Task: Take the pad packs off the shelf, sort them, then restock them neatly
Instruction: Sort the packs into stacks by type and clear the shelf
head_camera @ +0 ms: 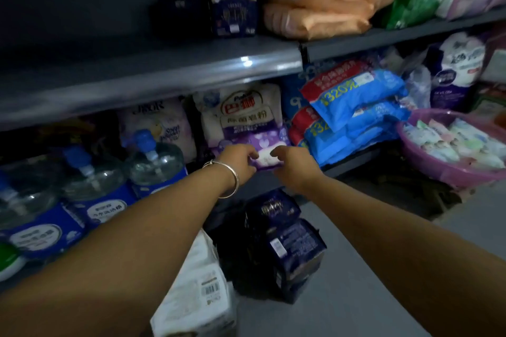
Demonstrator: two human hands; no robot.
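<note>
Fingers (253, 155) of the left hand (238, 160) and right hand (291, 163) pinched a purple pad pack (267, 159) at each end, likely steadying it squarely before the lower shelf (353, 164).

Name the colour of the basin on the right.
Pink basin, seen in the head view.

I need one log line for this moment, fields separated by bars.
left hand: grips purple pack | right hand: grips same pack | place: lower shelf edge | dark packs: piled on floor
</note>
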